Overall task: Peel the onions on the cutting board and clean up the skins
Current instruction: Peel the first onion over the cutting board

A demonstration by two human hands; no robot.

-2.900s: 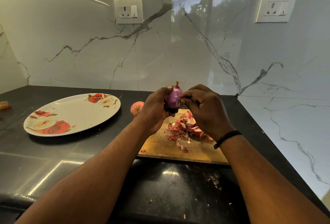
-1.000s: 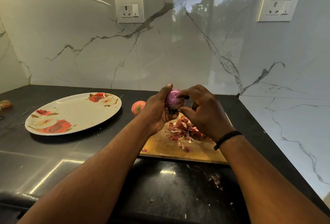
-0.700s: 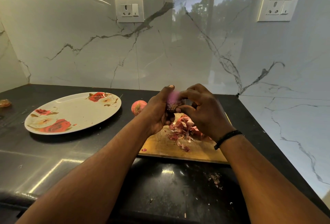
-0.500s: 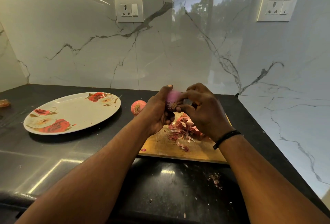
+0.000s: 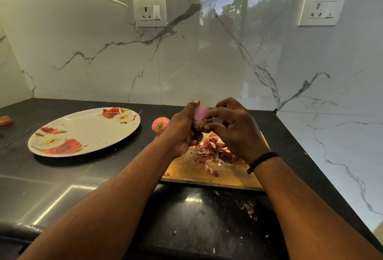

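Centre frame, above the wooden cutting board (image 5: 209, 174): left hand (image 5: 182, 133) grips the purple half-peeled onion (image 5: 199, 121), root end facing camera; right hand (image 5: 238, 133) fingertips pinch its right side.

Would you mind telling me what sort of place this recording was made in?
Most likely a home kitchen: a dark stone counter backed by marble-look wall panels with power sockets, plus a wooden cutting board heaped with onion skins beside a floral plate.
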